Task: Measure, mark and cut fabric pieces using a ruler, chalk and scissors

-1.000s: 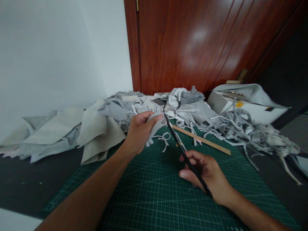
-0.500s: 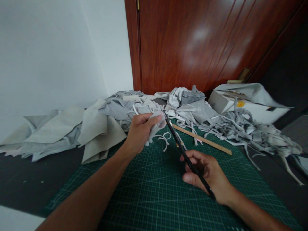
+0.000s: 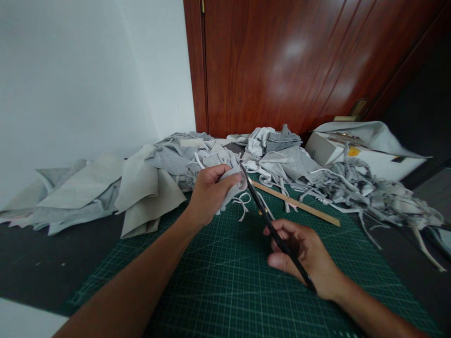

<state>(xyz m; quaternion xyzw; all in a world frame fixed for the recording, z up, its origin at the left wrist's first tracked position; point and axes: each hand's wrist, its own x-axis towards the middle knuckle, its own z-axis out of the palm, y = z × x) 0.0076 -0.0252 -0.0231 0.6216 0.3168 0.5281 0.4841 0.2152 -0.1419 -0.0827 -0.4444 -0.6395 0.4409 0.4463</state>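
Between thumb and fingers, my left hand (image 3: 210, 192) pinches a folded piece of light grey fabric (image 3: 230, 191) above the mat. My right hand (image 3: 299, 251) grips a pair of black-handled scissors (image 3: 261, 206), pointing away and to the left. The blade tips reach the right edge of the fabric; whether they are cutting into it cannot be made out. Under the blades, a thin curled fabric strip (image 3: 242, 203) lies on the green cutting mat (image 3: 225, 281).
A wooden ruler (image 3: 299, 203) lies across the mat's far right. Grey fabric pieces (image 3: 141, 183) spread along the left and back. Tangled strips (image 3: 369, 190) are heaped at right, before a white box (image 3: 373, 159). A brown door (image 3: 275, 65) stands behind.
My left hand has slid slightly right along the fabric, with its thumb now closer to the scissor blades. My right hand and the scissors have barely moved.
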